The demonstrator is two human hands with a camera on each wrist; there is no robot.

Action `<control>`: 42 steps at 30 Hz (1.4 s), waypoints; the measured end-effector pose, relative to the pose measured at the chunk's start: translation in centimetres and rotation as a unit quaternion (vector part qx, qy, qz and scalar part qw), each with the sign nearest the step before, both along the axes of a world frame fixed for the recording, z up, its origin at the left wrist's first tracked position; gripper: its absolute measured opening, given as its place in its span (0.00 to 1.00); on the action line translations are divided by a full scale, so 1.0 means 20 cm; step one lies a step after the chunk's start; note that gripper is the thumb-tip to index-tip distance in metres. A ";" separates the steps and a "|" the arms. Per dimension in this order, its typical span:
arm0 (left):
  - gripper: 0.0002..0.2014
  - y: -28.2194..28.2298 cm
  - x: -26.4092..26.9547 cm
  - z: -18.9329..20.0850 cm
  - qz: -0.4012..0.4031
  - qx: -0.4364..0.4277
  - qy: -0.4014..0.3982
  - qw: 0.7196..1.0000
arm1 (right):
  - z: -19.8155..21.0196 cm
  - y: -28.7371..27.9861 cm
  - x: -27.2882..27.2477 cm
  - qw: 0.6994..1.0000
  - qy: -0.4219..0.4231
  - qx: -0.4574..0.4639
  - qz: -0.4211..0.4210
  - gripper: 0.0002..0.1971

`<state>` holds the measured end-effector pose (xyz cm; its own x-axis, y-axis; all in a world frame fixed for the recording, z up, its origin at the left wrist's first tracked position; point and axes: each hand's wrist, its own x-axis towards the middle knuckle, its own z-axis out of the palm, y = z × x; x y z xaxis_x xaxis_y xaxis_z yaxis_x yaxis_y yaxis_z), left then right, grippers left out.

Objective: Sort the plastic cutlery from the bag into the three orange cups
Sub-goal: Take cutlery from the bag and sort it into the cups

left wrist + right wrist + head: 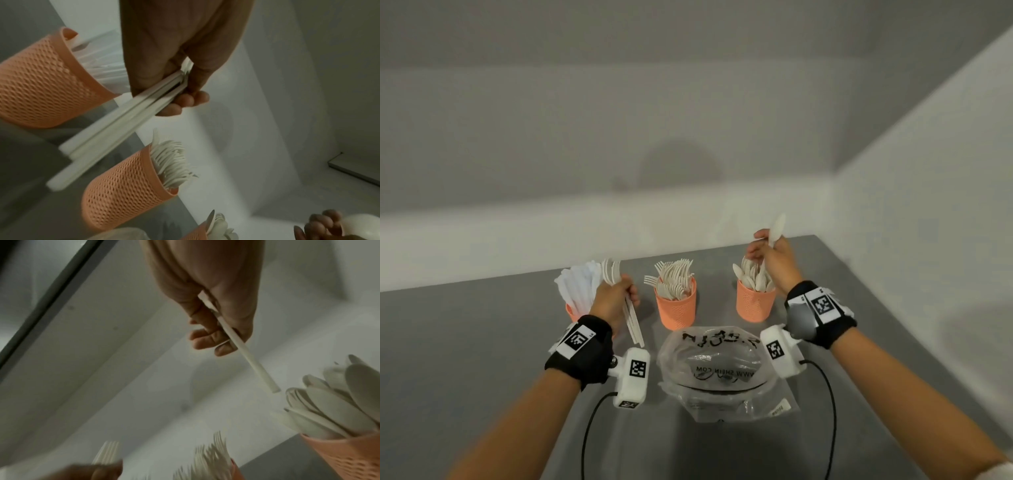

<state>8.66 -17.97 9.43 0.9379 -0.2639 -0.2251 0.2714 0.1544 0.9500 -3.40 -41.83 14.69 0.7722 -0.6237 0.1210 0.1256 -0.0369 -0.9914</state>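
Note:
Three orange mesh cups stand in a row on the grey table. The left cup [571, 311] holds white knives, the middle cup [676, 308] forks, the right cup [754, 304] spoons. My left hand [616, 294] grips a bundle of white forks [631, 317], tines up, between the left and middle cups; their handles [115, 129] slant down from the fist. My right hand [770, 255] pinches one white spoon [777, 226] by its handle [248, 356], bowl up, just above the right cup. The clear plastic bag [722, 373] lies flat in front of the cups.
The table [465, 342] meets a white wall along its back and right edges. Black cables [832, 404] run from the wrist cameras down toward the front edge, either side of the bag.

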 end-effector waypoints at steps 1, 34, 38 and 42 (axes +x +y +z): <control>0.15 -0.02 0.01 0.02 0.011 -0.018 -0.002 1.000 | 0.02 -0.04 0.02 1.000 -0.014 0.005 -0.021 0.19; 0.10 -0.47 0.22 -0.08 0.015 0.304 -0.359 0.882 | -0.37 -0.33 0.24 0.960 0.131 -0.241 -0.057 0.14; 0.22 -0.44 0.20 -0.05 -0.019 0.312 -0.446 0.839 | -0.37 -0.32 0.25 0.911 0.153 -0.379 -0.055 0.14; 0.23 -0.43 0.21 -0.05 -0.052 0.382 -0.516 0.765 | -0.37 -0.31 0.28 0.857 0.165 -0.486 -0.043 0.32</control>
<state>12.79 -26.59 8.41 0.7033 -0.5104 0.4948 -0.7106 -0.5239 0.4697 2.12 -48.05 7.21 0.8202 -0.4094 0.3996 -0.2013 -0.8603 -0.4684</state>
